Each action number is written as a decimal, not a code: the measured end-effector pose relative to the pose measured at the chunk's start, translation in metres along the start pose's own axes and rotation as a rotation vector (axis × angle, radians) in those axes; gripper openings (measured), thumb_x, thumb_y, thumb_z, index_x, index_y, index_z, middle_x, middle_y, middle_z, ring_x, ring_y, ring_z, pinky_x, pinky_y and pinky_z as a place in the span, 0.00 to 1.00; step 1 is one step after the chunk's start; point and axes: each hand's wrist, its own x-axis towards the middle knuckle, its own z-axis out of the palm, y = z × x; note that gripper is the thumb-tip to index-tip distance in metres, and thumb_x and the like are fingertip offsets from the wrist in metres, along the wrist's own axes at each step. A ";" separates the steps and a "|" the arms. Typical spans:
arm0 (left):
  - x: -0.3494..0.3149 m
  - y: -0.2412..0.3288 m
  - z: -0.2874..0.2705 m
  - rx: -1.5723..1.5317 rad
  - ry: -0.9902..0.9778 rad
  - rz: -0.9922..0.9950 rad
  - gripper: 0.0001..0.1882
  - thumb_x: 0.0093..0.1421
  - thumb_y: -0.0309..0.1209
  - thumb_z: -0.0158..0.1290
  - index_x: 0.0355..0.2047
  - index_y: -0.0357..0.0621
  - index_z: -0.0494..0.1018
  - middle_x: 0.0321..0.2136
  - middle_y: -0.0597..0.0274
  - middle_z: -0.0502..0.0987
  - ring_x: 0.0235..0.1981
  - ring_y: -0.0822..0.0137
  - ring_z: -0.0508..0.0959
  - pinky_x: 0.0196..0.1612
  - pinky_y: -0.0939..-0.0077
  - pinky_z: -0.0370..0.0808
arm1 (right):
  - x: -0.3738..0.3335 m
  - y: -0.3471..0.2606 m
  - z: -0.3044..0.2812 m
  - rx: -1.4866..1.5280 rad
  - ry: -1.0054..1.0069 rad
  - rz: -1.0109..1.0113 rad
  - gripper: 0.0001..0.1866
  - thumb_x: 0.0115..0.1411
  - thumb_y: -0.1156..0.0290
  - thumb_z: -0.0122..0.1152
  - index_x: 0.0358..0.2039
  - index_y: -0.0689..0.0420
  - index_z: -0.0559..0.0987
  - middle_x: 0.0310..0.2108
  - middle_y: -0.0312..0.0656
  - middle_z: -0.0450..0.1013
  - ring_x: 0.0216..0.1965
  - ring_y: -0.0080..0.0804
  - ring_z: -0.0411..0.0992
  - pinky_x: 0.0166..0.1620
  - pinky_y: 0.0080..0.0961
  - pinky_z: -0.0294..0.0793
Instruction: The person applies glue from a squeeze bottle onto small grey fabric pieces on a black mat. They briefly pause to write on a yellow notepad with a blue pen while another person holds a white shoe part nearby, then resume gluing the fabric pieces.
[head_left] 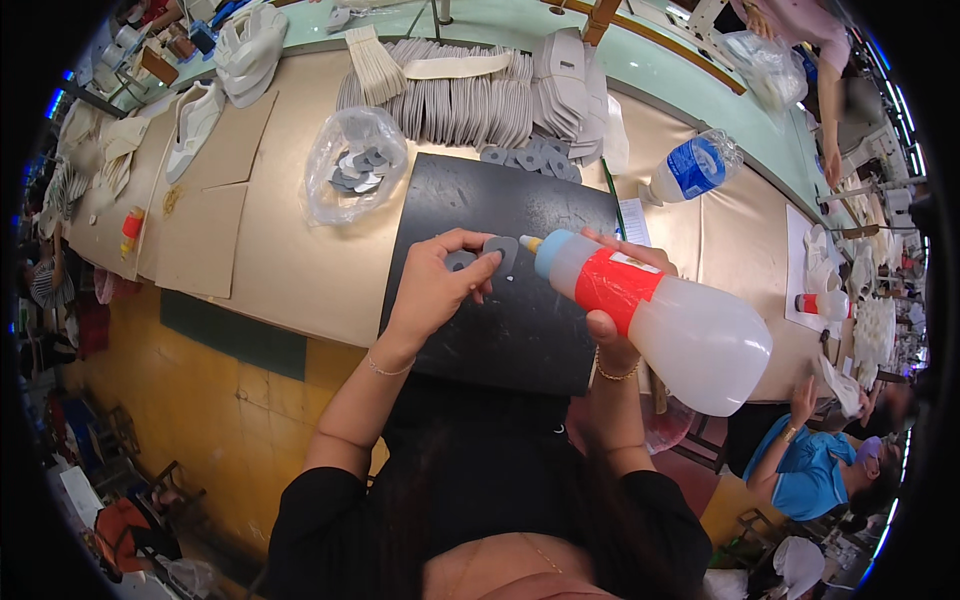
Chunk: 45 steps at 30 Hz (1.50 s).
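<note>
Pinched between the thumb and fingers of my left hand (440, 280) is a small grey rounded patch (503, 252) with a dark spot on it. My right hand (622, 340) grips a large translucent squeeze bottle (700, 340) with a red label and a pale blue cap, tilted over to the left. Its yellowish nozzle tip (530, 242) points at the patch, close to its edge. Another grey piece (459, 261) shows by my left fingers. Both hands are above a black board (480, 340). A small white drop lies below the patch.
A clear plastic bag (318, 190) of grey and white pieces sits left of the board. Stacked grey strips (450, 105) and several grey patches (530, 158) lie beyond it. A water bottle (690, 172) lies at right. A person in blue (805, 465) works at right.
</note>
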 end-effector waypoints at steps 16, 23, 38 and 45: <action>-0.006 0.009 0.008 -0.024 -0.033 -0.026 0.10 0.57 0.26 0.58 0.36 0.30 0.75 0.23 0.61 0.74 0.20 0.76 0.74 0.23 0.84 0.70 | 0.012 0.004 -0.019 -0.313 -0.214 -0.225 0.46 0.43 0.37 0.68 0.46 0.66 0.67 0.41 0.52 0.72 0.41 0.42 0.76 0.41 0.28 0.76; -0.004 0.006 0.005 0.039 -0.003 0.033 0.11 0.58 0.27 0.56 0.38 0.30 0.76 0.25 0.60 0.77 0.22 0.74 0.77 0.25 0.83 0.73 | -0.009 0.003 -0.005 -0.056 0.019 -0.004 0.45 0.44 0.36 0.67 0.45 0.66 0.67 0.39 0.53 0.74 0.40 0.41 0.76 0.44 0.31 0.76; -0.001 0.001 0.011 -0.048 0.041 0.073 0.11 0.57 0.26 0.58 0.36 0.29 0.75 0.26 0.57 0.77 0.21 0.73 0.75 0.23 0.83 0.71 | 0.007 -0.009 -0.026 -0.294 -0.086 -0.142 0.33 0.41 0.59 0.77 0.47 0.59 0.75 0.38 0.42 0.75 0.37 0.36 0.73 0.41 0.28 0.71; 0.004 0.008 0.012 -0.085 0.083 0.039 0.13 0.55 0.27 0.60 0.37 0.29 0.75 0.25 0.60 0.76 0.20 0.77 0.73 0.22 0.86 0.68 | -0.004 -0.007 -0.037 -0.225 -0.137 -0.114 0.37 0.40 0.56 0.77 0.49 0.60 0.73 0.45 0.48 0.74 0.42 0.38 0.73 0.45 0.28 0.71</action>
